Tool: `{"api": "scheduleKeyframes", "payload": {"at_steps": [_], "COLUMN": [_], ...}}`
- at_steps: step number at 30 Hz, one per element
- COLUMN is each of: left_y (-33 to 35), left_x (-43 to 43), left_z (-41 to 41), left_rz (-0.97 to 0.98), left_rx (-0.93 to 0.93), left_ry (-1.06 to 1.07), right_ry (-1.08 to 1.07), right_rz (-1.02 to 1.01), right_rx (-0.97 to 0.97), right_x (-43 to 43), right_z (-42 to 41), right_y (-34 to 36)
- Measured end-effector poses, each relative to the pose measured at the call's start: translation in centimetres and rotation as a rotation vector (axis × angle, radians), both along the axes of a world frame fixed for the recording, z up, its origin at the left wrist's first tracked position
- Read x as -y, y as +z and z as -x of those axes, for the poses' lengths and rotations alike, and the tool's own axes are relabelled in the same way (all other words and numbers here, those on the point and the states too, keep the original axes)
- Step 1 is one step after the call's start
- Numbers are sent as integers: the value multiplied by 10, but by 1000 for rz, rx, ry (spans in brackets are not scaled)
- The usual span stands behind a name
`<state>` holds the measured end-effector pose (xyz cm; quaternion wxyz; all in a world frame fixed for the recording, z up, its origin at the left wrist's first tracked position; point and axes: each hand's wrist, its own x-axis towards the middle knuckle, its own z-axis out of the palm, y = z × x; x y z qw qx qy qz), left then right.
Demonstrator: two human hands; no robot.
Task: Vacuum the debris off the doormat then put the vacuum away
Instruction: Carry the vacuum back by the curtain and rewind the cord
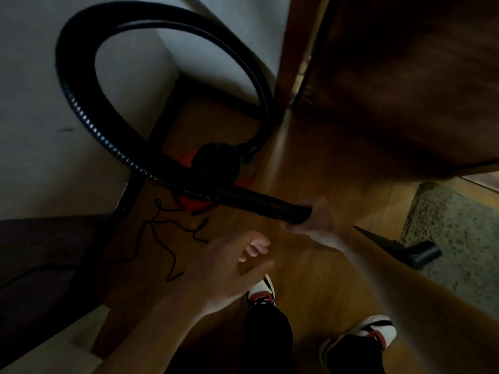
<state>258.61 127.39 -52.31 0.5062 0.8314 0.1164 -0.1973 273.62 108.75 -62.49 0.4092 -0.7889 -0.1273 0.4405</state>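
A red and black canister vacuum (216,163) stands on the wooden floor by the wall corner. Its black ribbed hose (81,103) loops high up and comes back down to a rigid black end tube (264,203). My right hand (316,214), blurred, grips the tip of that tube. My left hand (237,263) hovers below it with relaxed fingers and holds nothing. A black crevice nozzle (399,245) lies detached on the floor at the edge of the speckled grey doormat (459,238) on the right.
The vacuum's thin black cord (167,238) lies tangled on the floor to the left. A dark wooden door (405,76) stands open behind the mat. White walls close off the left. My two sneakers (359,336) are at the bottom.
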Motion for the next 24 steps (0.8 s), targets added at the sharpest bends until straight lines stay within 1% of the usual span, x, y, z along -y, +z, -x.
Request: {"api": "scheduleKeyframes", "payload": {"at_steps": [3,5,9,15,18,21,24], "left_y": [-6,-11,-38,-82,-96,-107,-118], "left_x": [-19,-32,-57,-86,-94,-99,-103], "left_z": [17,23,32,47,54,62,69], "left_rz": [94,119,67,-36,-63,-110,-121], "left_rx": [-1,15,-1,-68,-82,-98,-134], "left_ry": [180,251,347,472,508,538,571], "right_ry": [36,64,92,17,-6,-11,-12], "right_rz": [-60,-107,-225,-307,-328,-375,-363], "right_rx": [89,135,179,400,498,544,595], "right_x": [-28,-50,-95,-154,-171,-181,-188], "right_z": [-1,-2,-10,-20,-22,-19,-17], "right_y": [12,27,43,45,44,42,36]}}
